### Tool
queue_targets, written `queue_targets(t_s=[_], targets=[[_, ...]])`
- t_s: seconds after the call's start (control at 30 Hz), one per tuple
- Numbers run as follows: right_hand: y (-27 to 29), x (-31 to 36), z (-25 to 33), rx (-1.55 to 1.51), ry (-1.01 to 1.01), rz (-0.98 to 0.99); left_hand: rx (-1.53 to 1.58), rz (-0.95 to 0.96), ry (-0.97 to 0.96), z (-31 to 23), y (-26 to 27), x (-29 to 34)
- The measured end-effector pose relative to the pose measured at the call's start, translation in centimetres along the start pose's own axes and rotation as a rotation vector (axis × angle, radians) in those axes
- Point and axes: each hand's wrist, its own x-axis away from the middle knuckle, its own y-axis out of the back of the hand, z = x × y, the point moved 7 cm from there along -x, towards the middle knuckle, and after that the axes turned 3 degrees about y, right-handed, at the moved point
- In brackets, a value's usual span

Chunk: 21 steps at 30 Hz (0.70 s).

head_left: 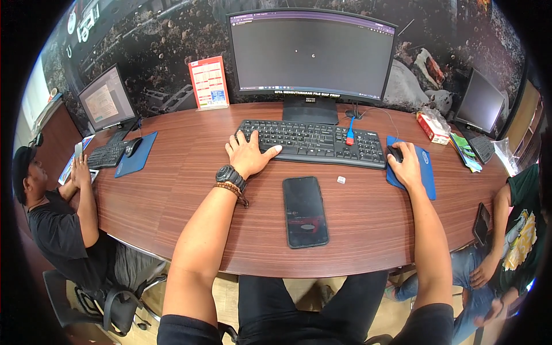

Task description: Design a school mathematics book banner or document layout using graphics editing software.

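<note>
- A black, flat, rectangular smartphone [305, 213] lies face up on the curved, reddish-brown wood-grain desk [167, 213], between the person's forearms.
- A tiny whitish square piece [341, 180] lies just beyond it, to the right.
- The right hand [405, 165] is curled over a small black computer mouse [394, 154], gripping it on a blue rectangular mouse pad [426, 175].
- The left hand [247, 155] is spread and grips nothing; its fingers rest on the left end of a long black plastic keyboard [313, 141], right of centre of which lies a blue-and-red plug-like piece [350, 135].
- Behind the keyboard stands a wide black monitor [313, 54], between a red-and-white upright calendar [208, 82] and a red-and-white tissue box [433, 127].
</note>
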Motion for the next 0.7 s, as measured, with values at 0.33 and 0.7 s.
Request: queue_targets(t_s=[0.33, 0.7], targets=[[0.1, 0.0, -0.6, 0.043, -0.046, -0.023, -0.008, -0.005, -0.003, 0.0, -0.1, -0.1], [0.0, 0.0, -1.5, 0.055, -0.09, -0.053, 0.021, -0.008, -0.014, 0.0, -0.2, -0.1]])
